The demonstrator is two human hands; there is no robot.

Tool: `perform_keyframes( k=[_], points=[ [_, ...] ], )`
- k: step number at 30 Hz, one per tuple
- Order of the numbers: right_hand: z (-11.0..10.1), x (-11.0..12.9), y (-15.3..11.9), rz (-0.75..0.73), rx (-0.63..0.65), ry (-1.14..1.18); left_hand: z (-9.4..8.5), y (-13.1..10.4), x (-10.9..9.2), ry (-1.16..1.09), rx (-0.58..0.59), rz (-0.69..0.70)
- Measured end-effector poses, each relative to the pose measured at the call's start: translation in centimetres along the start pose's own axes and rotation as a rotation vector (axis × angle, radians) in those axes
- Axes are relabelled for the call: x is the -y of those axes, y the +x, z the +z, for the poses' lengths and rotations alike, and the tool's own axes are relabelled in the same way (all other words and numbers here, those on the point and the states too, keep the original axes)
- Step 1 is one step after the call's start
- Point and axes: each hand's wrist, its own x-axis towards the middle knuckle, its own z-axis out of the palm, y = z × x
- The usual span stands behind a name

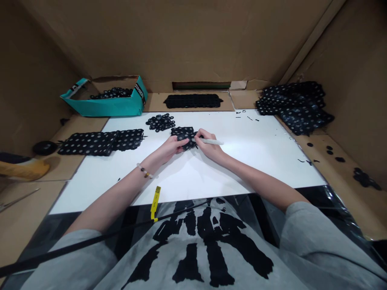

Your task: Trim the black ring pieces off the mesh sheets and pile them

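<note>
Fingers, left hand (172, 148): closed in a pinch, thumb laid flat over the small dotted sheet (182, 131), other fingers curled at its near side, partly hidden.
Fingers, right hand (208, 144): closed around the white pen (214, 141) in a writing grip, no gap showing; tip aimed left at the sheet's right part, contact too small to confirm.
Sheet: between both hands, mid-board, just right of and nearer than the ring pile (160, 122); flat on the white board (254, 129) or slightly raised, cannot tell.
Step in hand: likely detail work with the pen on the sheet's right part, left hand steadying; exact action not readable.
Next move: probably calls for a firm left pinch, thumb clear of the tip, and small, controlled pen strokes at one spot.
Stack (87, 143): left on the board, dotted, overlapping, well apart from both hands.
Box (109, 106): teal, back left, holding more dotted pieces.
Strip (193, 101): black, behind the board.
Heap (292, 100): back right, dotted, piled loosely, untouched by either hand.
</note>
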Motion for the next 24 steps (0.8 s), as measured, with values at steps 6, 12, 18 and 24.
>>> perform_keyframes(
  k=[6,12,18,24],
  points=[
    [0.1,-1.0,1.1,0.219,0.034,0.456,0.1,0.0,0.0,-0.141,-0.032,0.012],
    [0.0,-1.1,1.3,0.405,0.088,0.762,0.6,-0.3,-0.4,-0.285,-0.122,0.008],
    [-0.3,-0.2,1.2,0.440,0.083,0.856,0.8,-0.2,-0.4,-0.281,-0.134,0.023],
    [-0.6,0.0,1.4,0.389,0.045,0.806,0.7,-0.2,-0.3,-0.248,-0.120,0.001]
  ],
)
